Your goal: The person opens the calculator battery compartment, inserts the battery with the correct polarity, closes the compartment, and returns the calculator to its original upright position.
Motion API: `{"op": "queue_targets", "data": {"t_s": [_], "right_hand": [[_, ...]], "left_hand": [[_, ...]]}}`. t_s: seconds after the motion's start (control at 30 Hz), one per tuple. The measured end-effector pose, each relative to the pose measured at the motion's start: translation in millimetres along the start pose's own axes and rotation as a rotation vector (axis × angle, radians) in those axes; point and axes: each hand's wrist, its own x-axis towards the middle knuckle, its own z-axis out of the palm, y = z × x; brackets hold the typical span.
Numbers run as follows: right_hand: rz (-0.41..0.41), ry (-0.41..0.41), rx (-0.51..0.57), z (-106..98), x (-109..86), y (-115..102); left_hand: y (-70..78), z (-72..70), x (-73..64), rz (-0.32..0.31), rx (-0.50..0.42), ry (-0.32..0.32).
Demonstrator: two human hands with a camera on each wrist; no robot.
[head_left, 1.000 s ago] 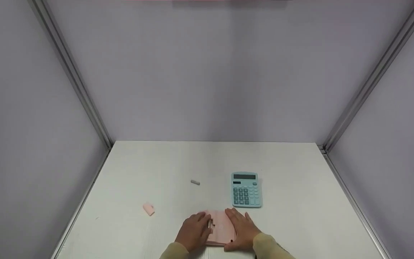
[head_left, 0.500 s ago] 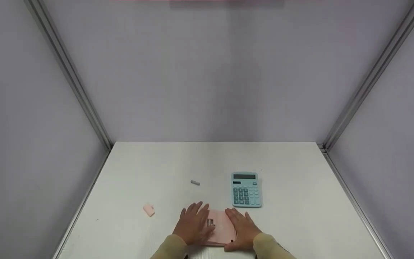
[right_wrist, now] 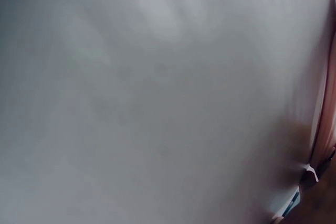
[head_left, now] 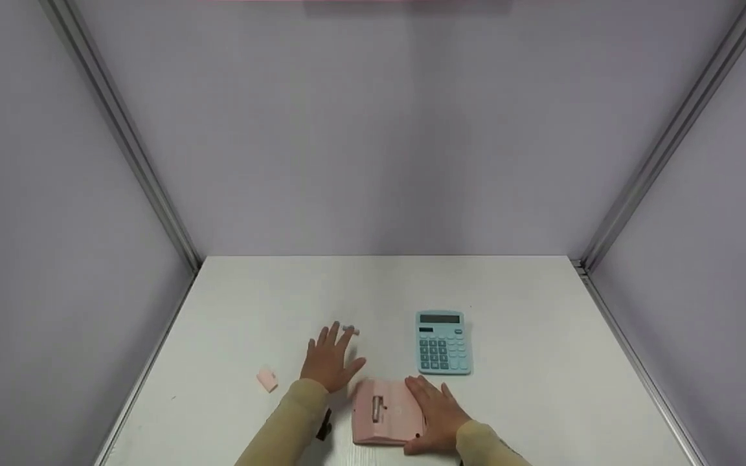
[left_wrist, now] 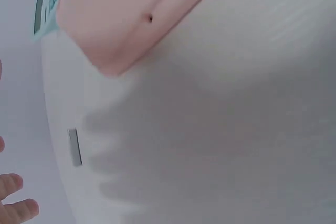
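Observation:
A pink calculator-like device (head_left: 399,424) lies face down, with an oblong slot in its back. A silvery cylinder (head_left: 377,409), apparently a battery, sits in that slot. My right hand (head_left: 436,414) rests along the device's right edge, fingers fairly straight at the upper corner and thumb by the lower one. Off to the device's upper left, my left hand (head_left: 329,362) is spread and holds nothing. Its fingertips are beside a small grey cylinder (left_wrist: 75,148) that looks like a battery and is partly covered in the head view. The right wrist view mostly shows blurred tabletop.
A light blue calculator (head_left: 443,343) lies face up just beyond my right hand. A small pink piece (head_left: 267,379), perhaps a cover, is on the white table (head_left: 522,304) at left. Grey panels (head_left: 373,129) enclose the back and both sides.
My left hand has left the pink device's slot, spread its fingers and moved up and left toward the grey cylinder. My right hand has stayed on the device.

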Motion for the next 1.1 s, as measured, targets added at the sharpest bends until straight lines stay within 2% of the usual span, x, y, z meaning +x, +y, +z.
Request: {"op": "queue_targets", "data": {"t_s": [0.07,0.23,0.4,0.6,0.8,0.93,1.1], "right_hand": [[0.002,-0.003,0.012,-2,-3.0,-1],[-0.019,0.003,0.02,-5,-8.9,1],[-0.023,0.007,0.016,-4,-7.6,3],[0.012,-0.014,0.025,1,-8.3,1],[0.019,-0.014,0.009,3,-10.2,2],[0.024,-0.017,0.01,0,-12.1,1],[0.025,-0.013,0.023,-3,-13.5,1]], "left_hand": [[-2.3,0.2,5.9,-0.024,-0.002,-0.022],[-3.7,-0.2,19.6,-0.034,-0.012,-0.094],[-12.3,4.9,28.3,-0.069,0.072,-0.136],[-23.1,11.6,29.2,-0.083,0.15,-0.208],[-21.9,12.8,30.9,-0.082,0.219,-0.256],[-18.5,14.5,34.5,-0.078,0.258,-0.265],[-13.5,13.5,38.9,-0.068,0.249,-0.275]]}}
